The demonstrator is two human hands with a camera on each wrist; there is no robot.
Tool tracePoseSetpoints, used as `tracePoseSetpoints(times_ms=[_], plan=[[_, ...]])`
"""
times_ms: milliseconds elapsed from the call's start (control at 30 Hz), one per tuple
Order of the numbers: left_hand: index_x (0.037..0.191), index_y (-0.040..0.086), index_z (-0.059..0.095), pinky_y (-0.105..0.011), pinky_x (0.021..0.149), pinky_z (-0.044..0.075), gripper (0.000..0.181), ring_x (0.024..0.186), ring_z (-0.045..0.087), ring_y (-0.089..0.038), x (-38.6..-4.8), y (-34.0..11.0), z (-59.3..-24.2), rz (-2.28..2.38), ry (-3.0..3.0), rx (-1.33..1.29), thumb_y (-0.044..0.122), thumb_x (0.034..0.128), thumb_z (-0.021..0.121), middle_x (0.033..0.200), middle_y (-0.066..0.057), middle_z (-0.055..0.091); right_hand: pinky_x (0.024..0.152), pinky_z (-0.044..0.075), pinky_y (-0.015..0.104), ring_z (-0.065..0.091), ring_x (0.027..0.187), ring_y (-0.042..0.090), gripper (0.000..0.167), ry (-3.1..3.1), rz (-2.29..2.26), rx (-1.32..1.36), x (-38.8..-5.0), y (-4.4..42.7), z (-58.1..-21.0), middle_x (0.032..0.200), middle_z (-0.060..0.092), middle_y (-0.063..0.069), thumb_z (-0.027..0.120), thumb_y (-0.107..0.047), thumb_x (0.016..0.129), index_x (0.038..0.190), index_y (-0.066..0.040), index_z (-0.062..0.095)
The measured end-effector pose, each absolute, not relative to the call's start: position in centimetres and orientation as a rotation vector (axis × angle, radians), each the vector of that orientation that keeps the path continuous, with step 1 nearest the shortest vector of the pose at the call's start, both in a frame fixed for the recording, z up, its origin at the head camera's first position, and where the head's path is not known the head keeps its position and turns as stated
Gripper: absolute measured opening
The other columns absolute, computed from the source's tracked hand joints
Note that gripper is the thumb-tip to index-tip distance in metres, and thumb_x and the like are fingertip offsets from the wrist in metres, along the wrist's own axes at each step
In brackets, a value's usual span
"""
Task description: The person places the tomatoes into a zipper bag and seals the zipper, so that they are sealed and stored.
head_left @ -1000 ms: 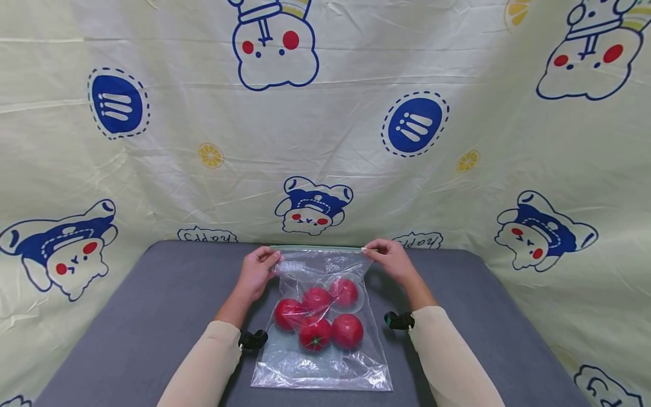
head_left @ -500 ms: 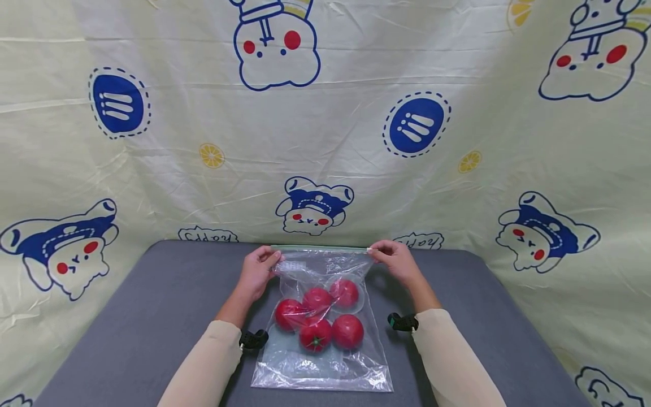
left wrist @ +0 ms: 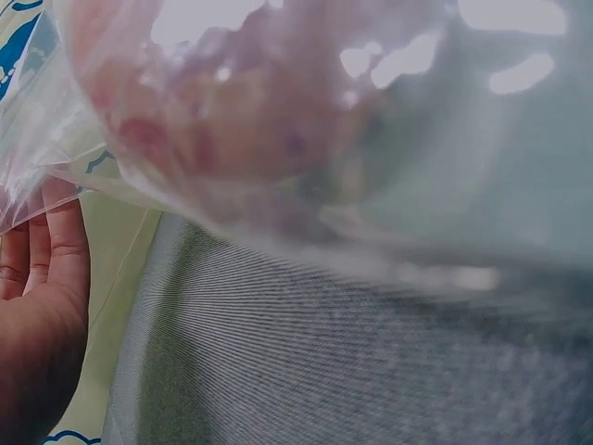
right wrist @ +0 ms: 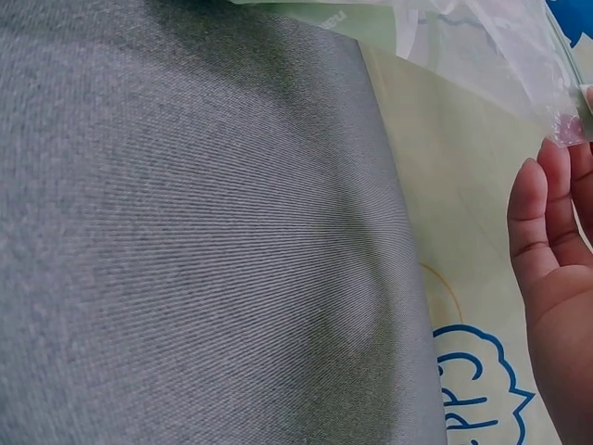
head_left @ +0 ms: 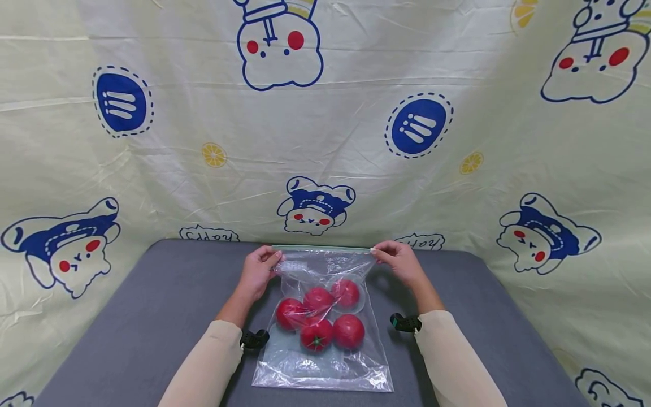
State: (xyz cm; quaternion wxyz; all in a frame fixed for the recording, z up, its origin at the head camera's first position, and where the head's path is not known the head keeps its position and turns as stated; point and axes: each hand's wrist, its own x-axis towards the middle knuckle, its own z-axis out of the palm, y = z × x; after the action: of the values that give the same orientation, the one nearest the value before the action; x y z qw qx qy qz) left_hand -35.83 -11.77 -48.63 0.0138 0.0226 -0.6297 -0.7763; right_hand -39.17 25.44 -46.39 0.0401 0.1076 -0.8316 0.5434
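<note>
A clear zip bag lies on the grey table, its green-edged mouth pointing away from me. Several red tomatoes sit inside it, blurred through the plastic in the left wrist view. At the mouth's left corner my left hand pinches the plastic between thumb and fingers. My right hand pinches the right end of the zip strip, where a small white piece shows at the fingertips. The right wrist view has the right hand's fingers curled at the bag's corner, with the fingertips partly cut off.
The grey cloth-covered table extends on both sides of the bag. Close behind its far edge hangs a pale printed curtain. Black wrist straps stick out from both sleeves.
My right hand has slid a little to the right along the zip strip, the white piece moving with it. My left hand and the tomatoes have stayed practically in place.
</note>
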Motion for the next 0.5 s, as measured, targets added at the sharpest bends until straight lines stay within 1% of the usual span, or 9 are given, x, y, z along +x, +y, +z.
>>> tracePoseSetpoints(times_ms=[67, 100, 233, 300, 500], plan=[[0.112, -0.003, 0.064, -0.023, 0.070, 0.059, 0.017, 0.085, 0.070, -0.007, -35.85, -11.85, -48.67, -2.397, -1.981, 0.071, 0.010, 0.1013, 0.064, 0.090, 0.003, 0.071, 0.083, 0.061, 0.039, 0.066, 0.081, 0.014, 0.028, -2.556, 1.668, 0.324, -39.18, 25.39, -46.30, 0.093, 0.071, -0.001, 0.074, -0.023, 0.096, 0.108, 0.002, 0.072], [0.113, -0.003, 0.064, -0.023, 0.070, 0.059, 0.018, 0.085, 0.069, -0.007, -35.84, -11.89, -48.68, -2.389, -1.987, 0.073, 0.010, 0.1011, 0.065, 0.091, 0.002, 0.071, 0.084, 0.061, 0.038, 0.066, 0.082, 0.013, 0.028, -2.561, 1.669, 0.328, -39.17, 25.37, -46.26, 0.093, 0.071, -0.002, 0.074, -0.023, 0.096, 0.108, 0.002, 0.072], [0.116, -0.005, 0.064, -0.023, 0.070, 0.059, 0.022, 0.085, 0.069, -0.008, -35.94, -11.85, -48.82, -2.356, -2.019, 0.068, 0.010, 0.1008, 0.065, 0.092, 0.000, 0.071, 0.082, 0.060, 0.032, 0.066, 0.083, 0.013, 0.027, -2.576, 1.674, 0.316, -39.00, 25.62, -46.16, 0.092, 0.070, -0.003, 0.074, -0.023, 0.096, 0.108, 0.001, 0.072], [0.116, -0.006, 0.064, -0.024, 0.070, 0.059, 0.022, 0.084, 0.068, -0.009, -35.98, -11.84, -48.87, -2.344, -2.026, 0.067, 0.010, 0.1007, 0.065, 0.093, -0.002, 0.072, 0.082, 0.059, 0.031, 0.066, 0.083, 0.014, 0.027, -2.589, 1.664, 0.318, -38.96, 25.80, -46.12, 0.092, 0.070, -0.003, 0.073, -0.023, 0.097, 0.109, 0.001, 0.072], [0.113, -0.004, 0.066, -0.024, 0.070, 0.060, 0.019, 0.084, 0.068, -0.011, -36.21, -11.92, -48.94, -2.316, -2.042, 0.061, 0.010, 0.1003, 0.066, 0.093, -0.002, 0.072, 0.089, 0.058, 0.047, 0.066, 0.083, 0.014, 0.027, -2.595, 1.651, 0.324, -38.91, 26.09, -45.87, 0.090, 0.071, -0.003, 0.072, -0.024, 0.097, 0.109, 0.001, 0.073]])
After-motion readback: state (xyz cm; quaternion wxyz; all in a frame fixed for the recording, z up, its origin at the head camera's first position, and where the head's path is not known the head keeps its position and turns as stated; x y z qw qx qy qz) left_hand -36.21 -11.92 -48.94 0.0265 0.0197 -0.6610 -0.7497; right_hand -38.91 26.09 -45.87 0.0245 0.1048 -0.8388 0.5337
